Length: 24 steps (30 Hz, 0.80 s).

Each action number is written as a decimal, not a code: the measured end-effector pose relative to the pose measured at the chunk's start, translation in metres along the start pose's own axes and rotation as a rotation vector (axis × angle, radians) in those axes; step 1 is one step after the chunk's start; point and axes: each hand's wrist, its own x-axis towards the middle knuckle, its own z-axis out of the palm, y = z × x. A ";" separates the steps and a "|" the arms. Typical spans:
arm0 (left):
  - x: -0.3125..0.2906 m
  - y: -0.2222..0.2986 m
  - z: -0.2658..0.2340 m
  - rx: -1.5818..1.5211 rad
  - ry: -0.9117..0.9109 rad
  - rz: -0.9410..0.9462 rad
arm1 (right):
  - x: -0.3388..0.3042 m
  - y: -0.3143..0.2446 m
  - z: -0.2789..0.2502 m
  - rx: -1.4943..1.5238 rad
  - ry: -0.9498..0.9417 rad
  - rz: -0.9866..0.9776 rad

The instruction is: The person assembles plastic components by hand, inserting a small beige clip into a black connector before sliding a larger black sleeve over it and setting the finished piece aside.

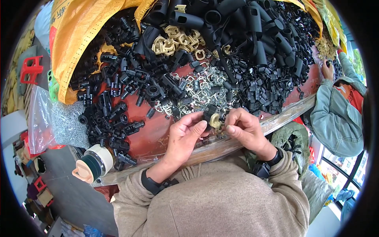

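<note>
My left hand (181,138) pinches a small black plastic part (209,112) between thumb and fingers, above the table's near edge. A curved gold-beige piece (215,121) sits against the right side of that part. Close beside it, the thumb and forefinger of my right hand (248,129) are pressed together; what they hold, if anything, is too small to see. Just beyond my hands lies a heap of small bent metal clips (203,87). Small black plastic blocks (262,89) are piled to its right, and black plastic assemblies (128,79) to its left.
Black tubes (254,19) and gold-beige rings (166,45) are heaped at the back. A cream and green bottle (103,157) stands at the left corner, by the wooden edge (215,149). A yellow woven sack (81,33) flanks the pile. Another person (335,118) works at the right.
</note>
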 end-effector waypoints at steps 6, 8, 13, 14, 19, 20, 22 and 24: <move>-0.001 0.003 0.001 -0.090 0.047 -0.047 | -0.002 -0.007 -0.009 0.032 0.262 0.031; -0.002 0.003 0.001 -0.027 0.048 0.028 | 0.000 -0.012 -0.010 -0.138 0.184 -0.022; -0.003 0.004 -0.002 -0.216 0.015 -0.028 | 0.005 -0.011 0.000 -0.589 0.022 -0.276; -0.004 0.004 -0.003 -0.217 0.014 -0.027 | 0.006 -0.010 0.003 -0.647 0.022 -0.349; -0.005 0.004 -0.013 -0.267 -0.060 -0.075 | 0.014 -0.007 0.008 -0.826 -0.023 -0.453; -0.005 0.004 -0.014 -0.259 -0.068 -0.077 | 0.015 -0.006 0.009 -0.875 -0.038 -0.420; -0.006 0.005 -0.014 -0.252 -0.076 -0.077 | 0.018 -0.006 0.013 -0.974 -0.069 -0.352; -0.007 0.007 -0.014 -0.254 -0.076 -0.080 | 0.018 -0.005 0.017 -1.029 -0.106 -0.313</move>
